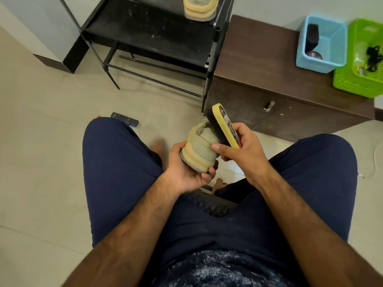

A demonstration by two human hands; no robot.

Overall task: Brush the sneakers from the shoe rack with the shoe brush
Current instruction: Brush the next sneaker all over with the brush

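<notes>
My left hand (186, 172) grips a pale yellow and grey sneaker (200, 151) by its sole, held between my knees above the floor. My right hand (246, 151) grips the shoe brush (222, 126), which has a yellow back and dark bristles. The bristles rest against the sneaker's upper near its opening. A second matching sneaker (200, 9) stands on the top shelf of the black shoe rack (149, 32), its upper part cut off by the frame edge.
A dark brown cabinet (269, 65) stands right of the rack, bearing a blue basket (323, 43) and a green basket (360, 59). A remote control (124, 119) lies on the tiled floor by my left knee. My legs in navy trousers flank the sneaker.
</notes>
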